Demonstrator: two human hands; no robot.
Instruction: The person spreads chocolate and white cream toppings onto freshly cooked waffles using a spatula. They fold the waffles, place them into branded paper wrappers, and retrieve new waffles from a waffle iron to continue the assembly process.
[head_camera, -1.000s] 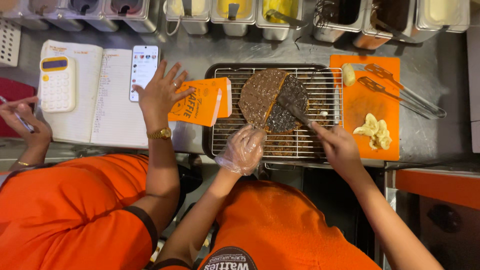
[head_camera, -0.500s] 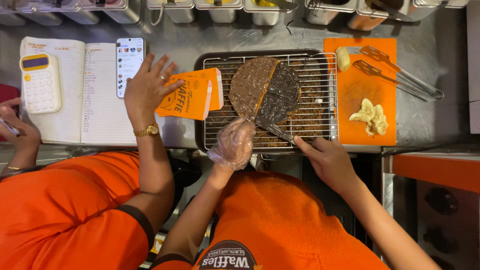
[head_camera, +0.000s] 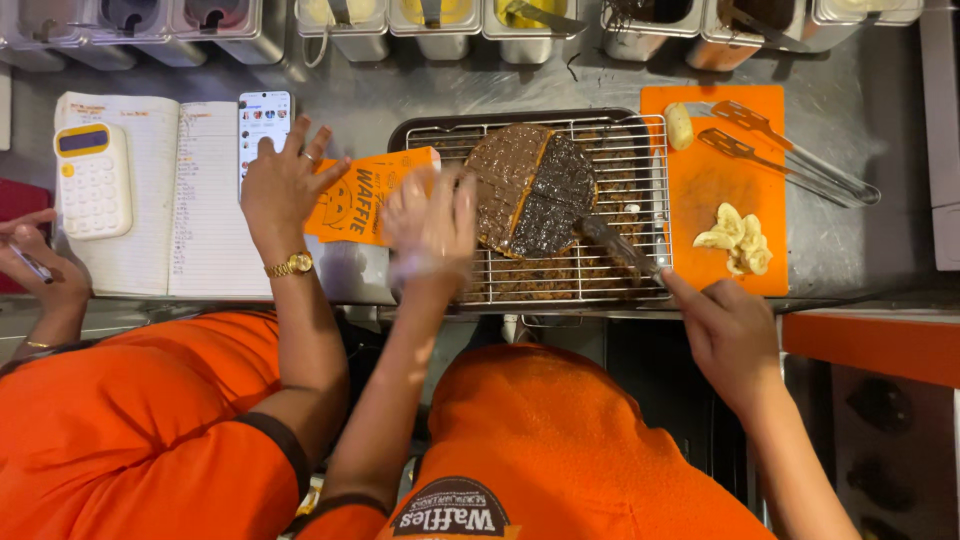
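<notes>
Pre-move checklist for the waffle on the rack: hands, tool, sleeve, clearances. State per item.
1. Spatula under the round chocolate-coated waffle: ok, its tip sits at the lower right edge, handle held by the right hand.
2. Left hand gloved: ok, a clear plastic glove shows; it hovers beside the waffle, contact cannot tell (motion blur).
3. Waffle fully on the wire rack: ok.
4. Orange paper sleeve ready: cannot tell whether it is open; a co-worker's hand rests on it.
5. Tongs and banana slices out of the way: ok, both on the orange cutting board.
</notes>
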